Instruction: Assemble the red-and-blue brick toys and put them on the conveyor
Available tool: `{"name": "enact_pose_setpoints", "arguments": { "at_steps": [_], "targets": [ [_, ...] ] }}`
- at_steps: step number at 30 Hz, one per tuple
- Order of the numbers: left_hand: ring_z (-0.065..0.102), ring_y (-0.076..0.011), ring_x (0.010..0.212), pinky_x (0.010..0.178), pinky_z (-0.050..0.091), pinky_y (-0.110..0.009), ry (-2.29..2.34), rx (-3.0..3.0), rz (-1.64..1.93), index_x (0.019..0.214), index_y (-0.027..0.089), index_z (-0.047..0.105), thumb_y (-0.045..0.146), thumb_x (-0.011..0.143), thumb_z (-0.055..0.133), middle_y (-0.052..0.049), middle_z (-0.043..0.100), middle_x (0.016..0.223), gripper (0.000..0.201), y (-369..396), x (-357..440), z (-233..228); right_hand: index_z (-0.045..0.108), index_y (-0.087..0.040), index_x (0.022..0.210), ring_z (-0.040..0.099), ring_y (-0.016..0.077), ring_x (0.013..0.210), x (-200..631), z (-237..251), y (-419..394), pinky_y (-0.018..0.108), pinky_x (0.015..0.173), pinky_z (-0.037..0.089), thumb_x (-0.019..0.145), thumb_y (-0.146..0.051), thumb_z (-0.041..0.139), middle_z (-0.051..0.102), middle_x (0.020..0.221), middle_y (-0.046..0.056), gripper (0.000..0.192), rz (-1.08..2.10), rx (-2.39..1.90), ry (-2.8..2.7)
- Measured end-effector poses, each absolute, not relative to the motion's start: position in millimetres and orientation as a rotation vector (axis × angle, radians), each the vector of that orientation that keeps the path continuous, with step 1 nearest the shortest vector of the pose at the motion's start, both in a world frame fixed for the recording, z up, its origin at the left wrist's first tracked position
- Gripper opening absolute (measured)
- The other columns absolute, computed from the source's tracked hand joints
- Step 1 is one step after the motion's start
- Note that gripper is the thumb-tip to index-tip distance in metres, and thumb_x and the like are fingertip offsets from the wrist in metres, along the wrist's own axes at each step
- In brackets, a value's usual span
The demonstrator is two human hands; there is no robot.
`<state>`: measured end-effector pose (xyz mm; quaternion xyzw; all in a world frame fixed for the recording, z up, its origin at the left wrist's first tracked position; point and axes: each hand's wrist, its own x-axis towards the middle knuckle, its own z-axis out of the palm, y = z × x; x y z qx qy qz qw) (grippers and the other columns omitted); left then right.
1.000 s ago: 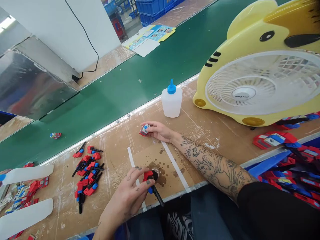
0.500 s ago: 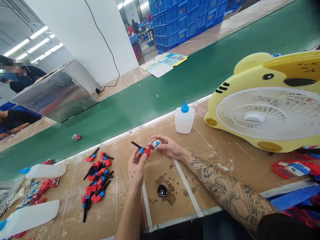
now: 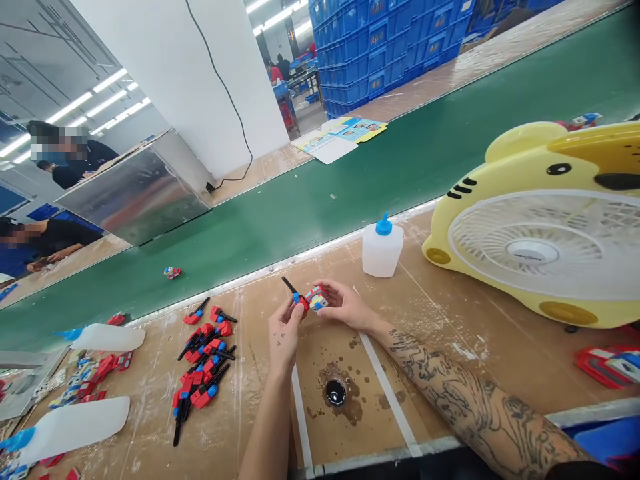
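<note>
Pinched in my left hand (image 3: 285, 333) is a small red and blue toy arm piece (image 3: 299, 300) with a black rod sticking up to the left. My right hand (image 3: 347, 305) grips a blocky red, white, yellow and blue toy body (image 3: 317, 298) from its right side. The two parts meet between my fingers; whether they are joined I cannot tell. Below them a small round cup of dark liquid (image 3: 335, 393) sits on the stained cardboard. Left of my left hand lies a pile of similar red arm pieces (image 3: 200, 373) with black rods.
A white squeeze bottle (image 3: 383, 250) with a blue cap stands beyond my right hand. Two more bottles (image 3: 111, 338) lie at the left. A yellow animal-shaped fan (image 3: 530, 253) fills the right. Past the bench runs a green conveyor belt (image 3: 270, 213) carrying a toy (image 3: 172, 273). Co-workers sit at far left.
The view has shifted, so the scene sits further right and slightly lower. My hands hold the same two parts, now closer together, and the toy body appears turned a little.
</note>
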<state>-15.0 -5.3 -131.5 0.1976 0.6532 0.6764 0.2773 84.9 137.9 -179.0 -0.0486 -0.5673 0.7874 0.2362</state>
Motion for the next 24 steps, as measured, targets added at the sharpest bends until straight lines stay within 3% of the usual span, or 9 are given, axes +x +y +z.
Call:
{"name": "enact_pose_setpoints", "arguments": {
  "at_steps": [5, 11, 19, 24],
  "targets": [
    [0.068, -0.0235, 0.101, 0.095, 0.05, -0.035, 1.819, 0.643, 1.827, 0.107, 0.014, 0.069, 0.04, 0.077, 0.075, -0.011, 0.073, 0.107, 0.04, 6.4, -2.3, -128.8, 0.056, -0.023, 0.129, 0.063, 0.024, 0.11, 88.9, -172.7, 126.8, 0.04, 0.099, 0.051, 0.079, -0.024, 0.073, 0.064, 0.124, 0.009, 0.053, 1.691, -0.26, -1.848],
    [0.066, -0.0214, 0.102, 0.094, 0.05, -0.033, 1.995, 0.714, 1.851, 0.112, 0.017, 0.062, 0.027, 0.068, 0.08, -0.011, 0.068, 0.112, 0.049, 38.0, 16.9, -126.5, 0.052, -0.026, 0.137, 0.058, 0.0272, 0.118, 93.1, -172.8, 121.2, 0.046, 0.103, 0.047, 0.086, -0.022, 0.062, 0.061, 0.128, 0.01, 0.053, 1.124, -0.309, -1.95],
    [0.062, -0.0239, 0.101, 0.095, 0.048, -0.038, 2.313, 1.08, 1.528, 0.116, 0.019, 0.061, 0.023, 0.068, 0.073, -0.009, 0.066, 0.109, 0.05, 82.4, 17.2, -105.9, 0.045, -0.021, 0.144, 0.057, 0.0272, 0.12, 94.2, -168.0, 130.4, 0.048, 0.106, 0.045, 0.086, -0.015, 0.052, 0.062, 0.126, 0.013, 0.059, 1.096, -0.575, -1.791],
    [0.064, -0.0253, 0.102, 0.093, 0.049, -0.038, 2.297, 1.095, 1.367, 0.128, 0.021, 0.054, 0.04, 0.068, 0.071, -0.008, 0.066, 0.115, 0.065, 105.8, -16.5, -118.7, 0.03, -0.016, 0.151, 0.049, 0.0283, 0.13, 87.9, -166.8, 133.2, 0.046, 0.111, 0.041, 0.079, -0.02, 0.061, 0.051, 0.141, 0.016, 0.078, 1.058, -0.572, -1.809]
  ]
}}
